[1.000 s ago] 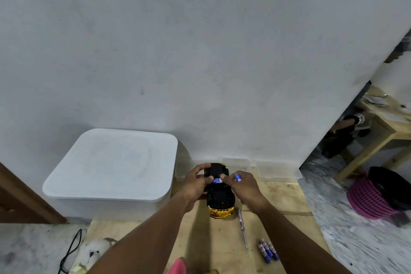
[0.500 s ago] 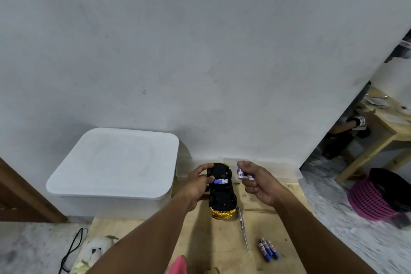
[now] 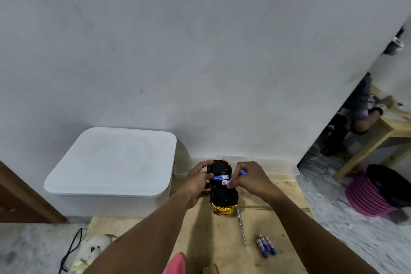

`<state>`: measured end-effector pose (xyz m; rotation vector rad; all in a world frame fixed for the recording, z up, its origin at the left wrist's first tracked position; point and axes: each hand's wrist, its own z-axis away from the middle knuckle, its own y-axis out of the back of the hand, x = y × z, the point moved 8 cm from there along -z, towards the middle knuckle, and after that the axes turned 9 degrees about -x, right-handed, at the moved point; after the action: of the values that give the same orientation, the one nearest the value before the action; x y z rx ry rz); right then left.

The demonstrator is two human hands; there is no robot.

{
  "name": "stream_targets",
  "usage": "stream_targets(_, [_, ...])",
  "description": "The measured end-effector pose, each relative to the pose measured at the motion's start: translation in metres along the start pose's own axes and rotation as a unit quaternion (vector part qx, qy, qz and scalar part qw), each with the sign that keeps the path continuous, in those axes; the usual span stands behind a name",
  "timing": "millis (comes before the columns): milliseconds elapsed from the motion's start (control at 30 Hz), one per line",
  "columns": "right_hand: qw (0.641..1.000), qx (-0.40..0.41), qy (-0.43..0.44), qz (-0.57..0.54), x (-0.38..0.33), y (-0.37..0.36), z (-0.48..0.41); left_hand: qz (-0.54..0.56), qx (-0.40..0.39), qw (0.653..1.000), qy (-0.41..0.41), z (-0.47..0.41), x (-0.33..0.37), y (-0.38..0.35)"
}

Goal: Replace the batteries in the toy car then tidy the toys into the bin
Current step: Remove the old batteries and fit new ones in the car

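The toy car (image 3: 223, 193) lies upside down on the wooden board (image 3: 200, 233), black underside up, gold front toward me. My left hand (image 3: 198, 181) grips its left side. Two blue batteries (image 3: 221, 177) show in the open compartment. My right hand (image 3: 249, 179) presses a battery into the compartment with its fingertips and holds another blue battery (image 3: 243, 172) between the fingers. Three more blue batteries (image 3: 265, 244) lie on the board at the right, beside a screwdriver (image 3: 242, 228). The white lidded bin (image 3: 113, 162) stands to the left against the wall.
A white plush toy (image 3: 93, 249) and a black cable (image 3: 71, 249) lie at the lower left. A pink object (image 3: 176, 263) pokes in at the bottom edge. At the right stand a pink basket (image 3: 367, 196) and a wooden table (image 3: 378, 138) with another person behind it.
My right hand, which had lifted away to the right with a battery, has come back onto the car's compartment. A second battery now shows in the compartment. The left hand keeps its grip.
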<state>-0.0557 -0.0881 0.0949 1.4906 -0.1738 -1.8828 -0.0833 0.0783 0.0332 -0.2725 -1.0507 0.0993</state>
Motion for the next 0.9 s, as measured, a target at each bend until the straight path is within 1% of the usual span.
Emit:
stream_targets(67, [0.995, -0.023, 0.012, 0.096, -0.003, -0.003, -0.001, -0.005, 0.001, 1.0, 0.0, 0.002, 0.0, 0.0])
stream_targets(133, [0.986, -0.061, 0.023, 0.151, -0.004, -0.008, -0.002, -0.014, 0.0, 1.0, 0.0, 0.003, 0.0, 0.0])
stream_targets(200, [0.983, -0.086, 0.049, 0.152, -0.008, -0.012, -0.003, -0.017, -0.004, 1.0, 0.0, 0.005, 0.0, -0.001])
stream_targets(300, [0.988, -0.061, 0.102, 0.1, -0.018, -0.012, 0.001, -0.014, -0.003, 1.0, 0.002, 0.004, 0.0, -0.001])
stream_targets(367, [0.99, -0.046, 0.113, 0.078, -0.019, -0.013, 0.002, -0.017, -0.005, 1.0, 0.004, 0.003, -0.001, 0.0])
stream_targets(433, [0.99, -0.033, 0.109, 0.08, -0.018, -0.016, 0.0, -0.022, -0.006, 1.0, 0.006, 0.002, -0.002, 0.0])
stream_targets(533, [0.983, -0.026, 0.107, 0.148, -0.016, -0.019, -0.001, -0.031, -0.01, 0.999, 0.009, 0.003, -0.001, 0.0])
stream_targets(633, [0.96, -0.022, 0.131, 0.245, -0.018, -0.021, 0.0, -0.034, -0.011, 0.999, 0.009, 0.004, -0.002, 0.002])
stream_targets(733, [0.94, -0.02, 0.157, 0.303, -0.023, -0.023, 0.0, -0.035, -0.018, 0.999, 0.006, 0.006, -0.001, 0.0])
stream_targets(800, [0.937, -0.024, 0.166, 0.306, -0.023, -0.027, 0.0, -0.034, -0.023, 0.999, 0.003, 0.004, -0.002, 0.0])
stream_targets(900, [0.945, -0.04, 0.17, 0.277, -0.021, -0.032, 0.0, -0.039, -0.028, 0.999, 0.001, 0.003, -0.003, 0.0])
